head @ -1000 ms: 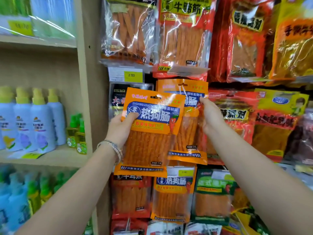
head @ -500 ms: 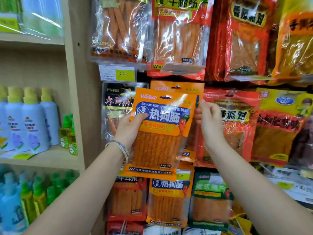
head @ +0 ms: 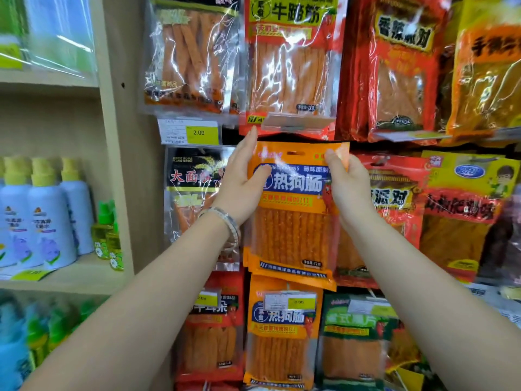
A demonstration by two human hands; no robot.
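An orange snack packet point(head: 293, 238) with a blue label and long reddish sticks stands upright against the hanging display, its hang hole at the top. My left hand point(head: 242, 184) holds its upper left edge, thumb on the front and fingers reaching up behind. A bracelet sits on that wrist. At the upper right corner, my right hand point(head: 348, 190) pinches the packet. Whether its hole sits on a hook is hidden.
Snack packets hang all around: a clear-fronted one point(head: 191, 57) above left, a red one point(head: 290, 60) right above, a matching orange one point(head: 282, 334) below. A yellow price tag point(head: 198, 133) sits by my left fingers. The wooden post point(head: 124, 165) and a shelf of spray bottles point(head: 50, 215) lie left.
The orange packet has moved up and to the right, flat against the display column. My right hand left the hanging packets behind and took the packet's upper right corner.
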